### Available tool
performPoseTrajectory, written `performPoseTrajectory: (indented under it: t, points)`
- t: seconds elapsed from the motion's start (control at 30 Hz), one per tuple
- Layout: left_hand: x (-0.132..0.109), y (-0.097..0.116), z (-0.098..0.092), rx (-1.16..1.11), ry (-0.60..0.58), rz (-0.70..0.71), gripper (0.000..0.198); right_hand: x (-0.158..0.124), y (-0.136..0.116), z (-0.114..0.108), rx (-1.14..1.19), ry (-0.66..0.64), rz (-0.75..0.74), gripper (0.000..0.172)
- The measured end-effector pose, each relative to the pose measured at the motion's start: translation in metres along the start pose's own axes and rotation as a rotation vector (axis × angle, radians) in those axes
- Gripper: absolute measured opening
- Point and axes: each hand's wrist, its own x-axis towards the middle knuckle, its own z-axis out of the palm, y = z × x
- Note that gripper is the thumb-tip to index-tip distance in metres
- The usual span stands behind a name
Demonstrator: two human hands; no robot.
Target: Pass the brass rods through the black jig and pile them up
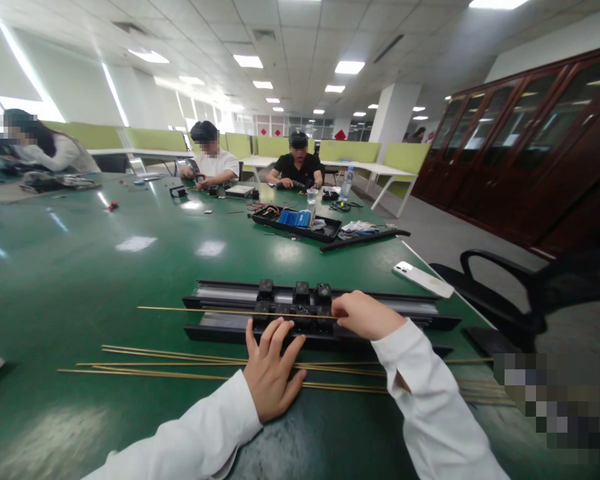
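Observation:
Black rails with grey inner strips point(225, 319) lie side by side across the green table, with several small black blocks point(266, 289) mounted near their middle. A thin brass-coloured rod point(195, 309) runs over the front row of blocks. My right hand point(363, 315) pinches this rod near its right end, fingers bent over the rail. My left hand point(275, 367) rests palm down with its fingers spread, fingertips at the front rail's edge and just below the blocks. Several more brass rods point(180, 375) lie in front of the rails, passing under my left hand and right forearm.
A white phone point(423, 279) lies at the table's right edge, near a black chair point(500, 293). Farther back are a black tray of parts point(325, 229), a long black strip point(365, 240) and a bottle point(347, 185). Several people sit around the table's far side.

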Motion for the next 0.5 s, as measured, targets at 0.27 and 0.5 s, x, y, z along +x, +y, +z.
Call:
performPoseTrajectory:
  t: [0.27, 0.5]
  points:
    - [0.001, -0.002, -0.005, 0.024, -0.098, 0.039, 0.046, -0.001, -0.001, -0.001, 0.015, 0.021, -0.032, 0.015]
    - [0.000, 0.008, -0.012, 0.042, -0.102, 0.082, 0.046, -0.003, 0.003, -0.005, 0.063, 0.003, -0.068, 0.016]
